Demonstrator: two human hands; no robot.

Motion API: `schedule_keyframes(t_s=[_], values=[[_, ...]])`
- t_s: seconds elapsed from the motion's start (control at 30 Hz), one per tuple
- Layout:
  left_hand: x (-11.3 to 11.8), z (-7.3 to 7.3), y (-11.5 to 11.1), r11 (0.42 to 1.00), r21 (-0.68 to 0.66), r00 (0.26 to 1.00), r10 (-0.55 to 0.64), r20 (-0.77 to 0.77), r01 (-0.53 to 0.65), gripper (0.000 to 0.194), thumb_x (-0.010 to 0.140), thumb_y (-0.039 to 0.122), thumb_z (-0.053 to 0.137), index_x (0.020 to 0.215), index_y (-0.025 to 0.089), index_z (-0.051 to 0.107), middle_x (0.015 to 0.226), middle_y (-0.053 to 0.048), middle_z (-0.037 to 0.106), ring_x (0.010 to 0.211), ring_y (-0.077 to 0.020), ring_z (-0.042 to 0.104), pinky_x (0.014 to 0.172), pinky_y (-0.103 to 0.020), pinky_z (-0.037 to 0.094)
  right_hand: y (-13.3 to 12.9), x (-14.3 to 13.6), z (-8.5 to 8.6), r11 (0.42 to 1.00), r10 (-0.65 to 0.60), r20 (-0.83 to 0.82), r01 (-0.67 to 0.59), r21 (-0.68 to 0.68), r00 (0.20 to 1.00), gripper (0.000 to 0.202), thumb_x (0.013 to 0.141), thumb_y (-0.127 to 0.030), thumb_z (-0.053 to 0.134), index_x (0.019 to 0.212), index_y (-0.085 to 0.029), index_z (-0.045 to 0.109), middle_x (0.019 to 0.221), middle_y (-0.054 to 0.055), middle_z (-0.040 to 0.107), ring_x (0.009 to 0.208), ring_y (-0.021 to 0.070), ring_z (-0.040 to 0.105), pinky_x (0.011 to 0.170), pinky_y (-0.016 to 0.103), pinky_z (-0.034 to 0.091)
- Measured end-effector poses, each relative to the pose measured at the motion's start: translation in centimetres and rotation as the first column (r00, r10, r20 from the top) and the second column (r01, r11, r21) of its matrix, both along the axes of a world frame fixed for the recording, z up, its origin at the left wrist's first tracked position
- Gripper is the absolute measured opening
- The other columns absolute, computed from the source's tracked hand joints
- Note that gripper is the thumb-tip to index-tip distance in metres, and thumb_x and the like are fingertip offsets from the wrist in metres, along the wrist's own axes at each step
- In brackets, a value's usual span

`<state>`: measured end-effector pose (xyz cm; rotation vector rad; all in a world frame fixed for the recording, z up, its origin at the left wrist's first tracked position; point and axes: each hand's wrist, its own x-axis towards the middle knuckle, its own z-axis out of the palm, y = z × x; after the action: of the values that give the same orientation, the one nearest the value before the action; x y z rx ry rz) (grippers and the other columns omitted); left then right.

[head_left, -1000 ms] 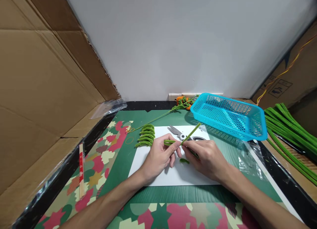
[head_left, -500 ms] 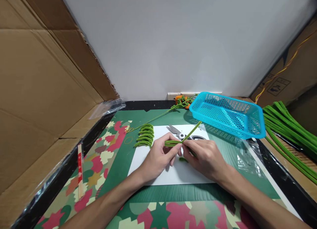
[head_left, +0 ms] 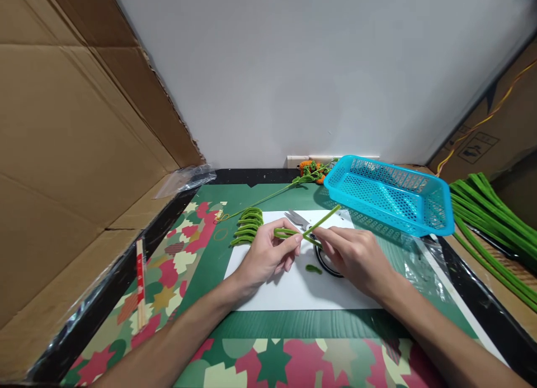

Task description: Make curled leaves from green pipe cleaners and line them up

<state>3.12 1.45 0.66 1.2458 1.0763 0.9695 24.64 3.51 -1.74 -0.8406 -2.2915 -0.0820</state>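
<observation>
Over the white sheet (head_left: 268,298), my left hand (head_left: 272,251) pinches a looped green fuzzy stem (head_left: 285,232) between thumb and finger. My right hand (head_left: 350,253) is closed at the same stem, where its strands cross; one straight end sticks up to the right. Scissors (head_left: 296,219) lie on the sheet behind, their handles partly hidden by my right hand. Below the stem rests a short green piece (head_left: 313,269). Several bent green pieces (head_left: 249,227) are lined up left of my left hand.
A blue perforated basket (head_left: 390,195) stands at the back right, with long green stems (head_left: 495,225) beyond it. An orange flower (head_left: 311,167) lies at the back. Wrapped chopsticks (head_left: 140,281) and a plastic bag (head_left: 187,181) are on the left.
The strands now cross each other, and my right hand has moved slightly right, away from my left fingertips. More of the scissor handles and the short green piece shows. The view has shifted slightly.
</observation>
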Motion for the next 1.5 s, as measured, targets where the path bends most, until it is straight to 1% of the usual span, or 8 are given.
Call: schedule_keyframes(t_s=[0.13,0.3,0.53,0.67,0.8,0.97,1.17,1.5], values=[[0.0,0.0,-0.4,0.999,0.008,0.996,-0.047,-0.072,0.047,0.027,0.092,0.041,0.078,0.09,0.017,0.067,0.067,0.001,0.067,0.046,-0.0067,0.053,0.043,-0.016,0.038,0.0,0.1,-0.1,0.999,0.025,-0.034,-0.024,0.03,0.999,0.025,0.105,-0.015,0.053,0.089,-0.017,0.073,0.068,0.001,0.068,0.059,0.0146,0.061,0.059,0.03,0.037],[0.0,0.1,-0.5,0.999,0.005,0.992,-0.039,-0.117,0.04,0.026,0.091,0.041,0.078,0.091,0.017,0.069,0.062,0.003,0.063,0.045,-0.0069,0.045,0.04,-0.016,0.031,-0.4,-0.2,0.4,0.995,0.101,-0.063,-0.101,0.007,0.993,0.021,0.1,-0.014,0.058,0.086,-0.017,0.073,0.071,0.002,0.072,0.06,0.0151,0.062,0.061,0.03,0.038],[0.0,0.6,-0.5,0.995,-0.005,0.984,-0.103,-0.147,0.104,0.022,0.089,0.036,0.077,0.082,0.017,0.068,0.058,0.004,0.058,0.047,-0.0077,0.042,0.044,-0.018,0.03,-0.7,-0.2,0.4,0.987,0.131,-0.09,-0.138,-0.083,0.987,0.02,0.099,-0.017,0.058,0.085,-0.018,0.073,0.072,0.003,0.072,0.062,0.0163,0.062,0.063,0.03,0.038],[0.2,0.1,-0.6,0.996,0.004,0.988,-0.086,-0.13,0.087,0.022,0.088,0.034,0.078,0.081,0.017,0.067,0.06,0.003,0.06,0.051,-0.0088,0.047,0.048,-0.019,0.033,-0.6,-0.3,0.2,0.984,0.116,-0.054,-0.122,-0.132,0.992,0.019,0.098,-0.02,0.06,0.086,-0.018,0.074,0.07,0.003,0.07,0.061,0.0171,0.062,0.061,0.031,0.037],[0.4,-0.5,-0.5,0.998,-0.023,0.993,-0.059,-0.1,0.057,0.025,0.087,0.038,0.079,0.084,0.016,0.068,0.058,0.004,0.058,0.047,-0.0076,0.043,0.044,-0.018,0.026,-0.4,-0.5,0.0,0.978,0.106,-0.05,-0.113,-0.173,0.993,0.016,0.099,-0.021,0.061,0.091,-0.018,0.074,0.073,0.003,0.072,0.064,0.0167,0.065,0.061,0.029,0.039],[0.3,-0.7,-0.4,0.995,-0.075,0.997,-0.071,-0.043,0.068,0.027,0.093,0.044,0.074,0.09,0.02,0.06,0.06,0.006,0.057,0.042,-0.0066,0.04,0.039,-0.017,0.025,-0.2,-0.2,0.2,0.995,0.087,-0.072,-0.09,-0.049,0.994,0.016,0.101,-0.021,0.06,0.092,-0.018,0.073,0.071,0.002,0.072,0.063,0.0157,0.066,0.06,0.028,0.043],[0.0,-1.1,-0.2,0.988,-0.067,0.99,-0.138,0.037,0.14,0.027,0.098,0.044,0.069,0.093,0.02,0.057,0.068,0.004,0.06,0.045,-0.006,0.045,0.04,-0.015,0.028,0.1,0.2,0.5,0.99,0.14,-0.115,-0.135,0.05,0.983,0.013,0.102,-0.018,0.062,0.107,-0.019,0.074,0.094,0.004,0.082,0.074,0.014,0.075,0.063,0.025,0.052],[-0.1,-0.4,0.0,0.988,0.048,0.988,-0.144,-0.05,0.146,0.03,0.096,0.046,0.072,0.094,0.017,0.063,0.078,0.002,0.059,0.049,-0.0062,0.05,0.044,-0.018,0.034,0.3,0.4,0.3,0.983,0.168,-0.119,-0.157,0.099,0.978,0.015,0.105,-0.017,0.062,0.105,-0.018,0.076,0.097,0.006,0.083,0.077,0.0146,0.076,0.066,0.026,0.056]])
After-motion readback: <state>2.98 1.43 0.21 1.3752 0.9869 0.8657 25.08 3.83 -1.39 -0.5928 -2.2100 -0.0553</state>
